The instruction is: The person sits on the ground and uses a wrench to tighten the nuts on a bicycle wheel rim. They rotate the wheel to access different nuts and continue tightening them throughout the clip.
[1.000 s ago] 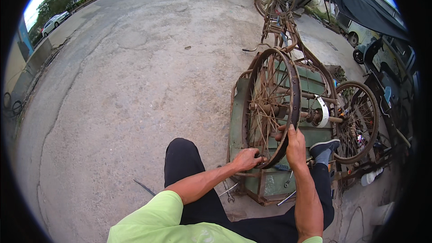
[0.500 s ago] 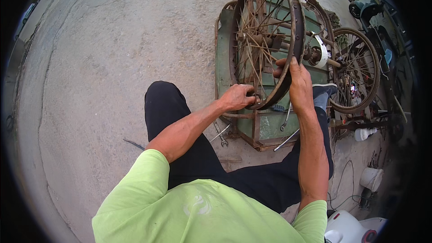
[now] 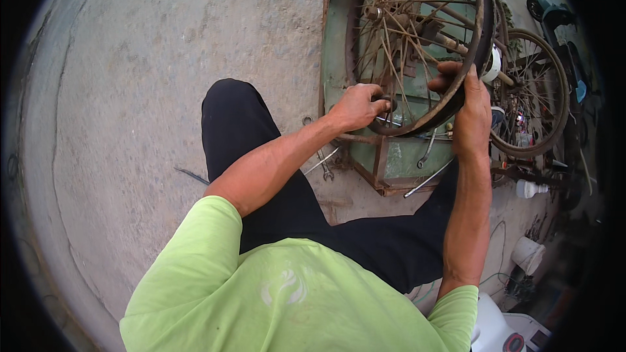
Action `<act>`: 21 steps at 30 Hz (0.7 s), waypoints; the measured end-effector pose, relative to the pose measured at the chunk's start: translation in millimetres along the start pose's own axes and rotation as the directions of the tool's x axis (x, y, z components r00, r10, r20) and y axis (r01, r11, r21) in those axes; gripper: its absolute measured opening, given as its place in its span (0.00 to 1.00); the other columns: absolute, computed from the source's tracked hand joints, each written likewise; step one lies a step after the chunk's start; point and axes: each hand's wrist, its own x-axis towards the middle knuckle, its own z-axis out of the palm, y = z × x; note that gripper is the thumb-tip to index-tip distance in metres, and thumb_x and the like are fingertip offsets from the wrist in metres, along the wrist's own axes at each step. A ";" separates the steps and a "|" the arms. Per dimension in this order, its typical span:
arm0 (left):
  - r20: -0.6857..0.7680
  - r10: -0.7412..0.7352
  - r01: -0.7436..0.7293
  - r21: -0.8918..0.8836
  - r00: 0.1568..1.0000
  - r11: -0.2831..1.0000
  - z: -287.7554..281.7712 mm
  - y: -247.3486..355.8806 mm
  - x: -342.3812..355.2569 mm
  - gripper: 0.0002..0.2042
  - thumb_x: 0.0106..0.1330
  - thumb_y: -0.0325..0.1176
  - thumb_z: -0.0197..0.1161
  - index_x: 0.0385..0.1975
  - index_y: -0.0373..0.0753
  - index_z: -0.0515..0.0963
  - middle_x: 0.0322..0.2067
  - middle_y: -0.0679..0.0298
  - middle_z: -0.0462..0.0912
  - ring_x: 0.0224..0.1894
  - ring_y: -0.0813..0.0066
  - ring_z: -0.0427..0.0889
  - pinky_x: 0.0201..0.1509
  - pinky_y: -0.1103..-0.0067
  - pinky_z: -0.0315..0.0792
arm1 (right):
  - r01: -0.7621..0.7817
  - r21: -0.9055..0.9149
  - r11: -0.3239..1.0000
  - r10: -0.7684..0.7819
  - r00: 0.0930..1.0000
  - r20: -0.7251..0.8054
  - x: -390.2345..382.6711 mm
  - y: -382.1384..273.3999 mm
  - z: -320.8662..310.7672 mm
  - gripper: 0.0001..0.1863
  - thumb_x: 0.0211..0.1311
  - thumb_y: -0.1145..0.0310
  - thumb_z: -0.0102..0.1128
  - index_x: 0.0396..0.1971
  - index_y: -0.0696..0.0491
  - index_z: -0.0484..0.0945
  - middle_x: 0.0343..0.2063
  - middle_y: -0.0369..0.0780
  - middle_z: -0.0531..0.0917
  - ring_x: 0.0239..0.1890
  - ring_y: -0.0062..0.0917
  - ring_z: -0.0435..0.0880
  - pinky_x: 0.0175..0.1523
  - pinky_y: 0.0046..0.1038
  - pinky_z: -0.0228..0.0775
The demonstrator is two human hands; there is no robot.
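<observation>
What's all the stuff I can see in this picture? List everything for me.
Spoked wheel: one, rusty with dark rim, standing on the green frame, held by both hands.
Second spoked wheel: one, rusty, to the right behind the first.
Metal frame: one, green and rusted, lying on the ground under the wheels.
Wrenches: at least two, silver, on the ground beside the frame's left edge.
Metal rod: one, silver, leaning across the frame's lower corner.
Bucket: one, white, on the ground lower right.
Bottle: one, white, lying right of the frame.
Concrete ground: grey, cracked.
Left hand: at the spokes, pinching a small dark part.
Right hand: gripping the wheel's rim.
</observation>
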 end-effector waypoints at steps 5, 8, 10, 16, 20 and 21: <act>0.112 -0.087 0.097 -0.090 0.990 0.991 -2.6 -10.1 1.4 0.15 0.71 0.24 0.59 0.54 0.27 0.83 0.31 0.56 0.86 0.28 0.72 0.85 0.34 0.71 0.79 | -0.015 0.010 1.000 0.015 1.000 0.019 2.3 4.8 -5.2 0.32 0.87 0.44 0.40 0.53 0.57 0.84 0.36 0.39 0.89 0.40 0.21 0.85 0.48 0.24 0.74; 0.118 -0.096 0.114 -0.161 0.988 0.980 7.6 -14.1 -2.6 0.15 0.71 0.22 0.57 0.55 0.29 0.82 0.30 0.59 0.86 0.26 0.75 0.84 0.32 0.73 0.78 | -0.014 0.027 1.000 0.014 1.000 0.026 3.9 9.2 -7.1 0.32 0.87 0.45 0.39 0.54 0.57 0.84 0.37 0.39 0.89 0.42 0.21 0.86 0.49 0.24 0.74; 0.150 -0.119 0.152 -0.232 0.981 0.961 8.6 -19.0 0.0 0.16 0.72 0.21 0.56 0.57 0.30 0.82 0.30 0.61 0.85 0.25 0.77 0.82 0.30 0.74 0.76 | -0.014 0.027 1.000 0.013 1.000 0.026 3.6 10.2 -5.9 0.31 0.87 0.45 0.39 0.55 0.57 0.84 0.37 0.39 0.89 0.42 0.21 0.86 0.50 0.24 0.73; 0.223 -0.189 0.246 -0.267 0.956 0.932 9.8 -21.7 4.4 0.17 0.73 0.21 0.55 0.58 0.31 0.81 0.29 0.62 0.85 0.23 0.79 0.81 0.28 0.76 0.75 | -0.003 -0.005 1.000 0.003 1.000 -0.001 -0.2 7.0 -2.8 0.33 0.86 0.42 0.40 0.53 0.58 0.85 0.36 0.38 0.88 0.39 0.20 0.83 0.49 0.25 0.72; 0.192 -0.139 0.180 -0.210 0.971 0.961 15.2 -25.9 5.8 0.17 0.73 0.21 0.55 0.58 0.30 0.81 0.29 0.60 0.85 0.23 0.77 0.82 0.28 0.75 0.75 | -0.007 -0.005 1.000 0.007 1.000 -0.003 -1.1 6.9 -3.8 0.34 0.86 0.42 0.40 0.53 0.58 0.85 0.36 0.38 0.88 0.39 0.20 0.83 0.49 0.25 0.72; 0.099 -0.005 0.015 -0.103 0.995 0.995 18.2 -39.9 9.0 0.17 0.73 0.22 0.55 0.58 0.30 0.81 0.30 0.59 0.86 0.23 0.76 0.82 0.28 0.74 0.76 | -0.005 0.001 1.000 0.005 1.000 0.011 0.5 6.4 -1.3 0.34 0.86 0.42 0.40 0.53 0.58 0.85 0.36 0.38 0.88 0.39 0.20 0.83 0.49 0.25 0.72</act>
